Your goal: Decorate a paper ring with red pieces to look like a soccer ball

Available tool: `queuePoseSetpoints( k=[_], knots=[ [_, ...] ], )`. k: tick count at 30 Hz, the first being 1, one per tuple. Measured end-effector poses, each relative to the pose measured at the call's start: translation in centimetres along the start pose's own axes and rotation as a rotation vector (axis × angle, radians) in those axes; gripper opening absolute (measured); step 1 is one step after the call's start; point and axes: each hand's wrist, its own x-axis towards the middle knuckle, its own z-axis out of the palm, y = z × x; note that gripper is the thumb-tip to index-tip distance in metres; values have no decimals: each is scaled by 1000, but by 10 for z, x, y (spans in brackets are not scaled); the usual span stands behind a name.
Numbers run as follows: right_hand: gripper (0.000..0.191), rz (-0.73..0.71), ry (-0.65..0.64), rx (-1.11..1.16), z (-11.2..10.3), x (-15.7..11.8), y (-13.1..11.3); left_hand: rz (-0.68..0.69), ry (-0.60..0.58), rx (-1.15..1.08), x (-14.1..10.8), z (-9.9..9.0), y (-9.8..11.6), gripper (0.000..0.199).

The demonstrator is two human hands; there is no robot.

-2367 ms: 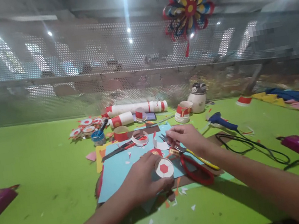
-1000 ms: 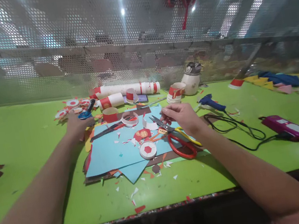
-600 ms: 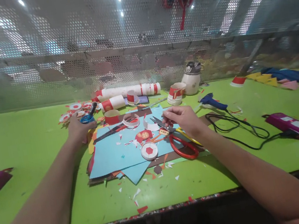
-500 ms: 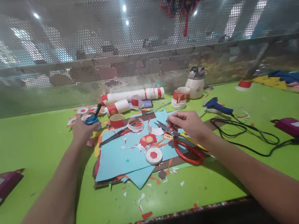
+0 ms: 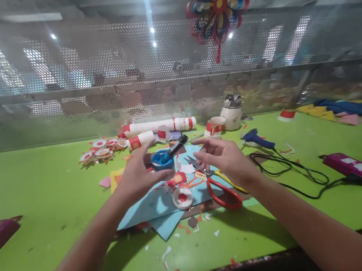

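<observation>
My left hand (image 5: 140, 173) grips a small cup of blue paint (image 5: 162, 161) above the middle of the papers, thumb in front and fingers behind. A brush with a black handle (image 5: 179, 144) leans out of the cup to the right. Facing it from the other side, my right hand (image 5: 225, 158) has its fingers loosely bent and apart, with nothing visible in them. Just below that hand lie red-handled scissors (image 5: 225, 195) and a yellow-handled pair (image 5: 229, 180). A white ring with a red centre (image 5: 182, 198) rests on the light blue paper (image 5: 145, 209).
Red-and-white rolled tubes (image 5: 158, 126) and a white bottle (image 5: 232, 114) stand at the back. Decorated discs (image 5: 101, 149) are heaped at left. A blue glue gun (image 5: 258, 139) trails its cable to a magenta power strip (image 5: 357, 169). Paper scraps litter the green table (image 5: 54, 190).
My left hand has brought the paint cup and brush from the left side to the middle, above the papers. My right hand's fingers have spread slightly. The view has tilted up a little.
</observation>
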Motion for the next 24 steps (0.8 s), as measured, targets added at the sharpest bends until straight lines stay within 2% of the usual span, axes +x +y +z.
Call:
queuePoseSetpoints(
  k=[3,8,11,16,24],
  knots=[
    [47,-8,-48,16,9,-7,-7,69,-44,-14,-14,18,2,90],
    [17,-44,-41,-9,19,-15,-8,165,-61,43,-25,33,-1,86],
    [10,-88,10,-84,16,-18,-8,164,-102,99,-28,35,-6,87],
    [13,-216,122,-272,5,-25,-8,211,-115,153,-33,37,-16,90],
    [9,-345,60,-501,2,-32,-8,260,-104,197,-36,35,-15,90]
  ],
)
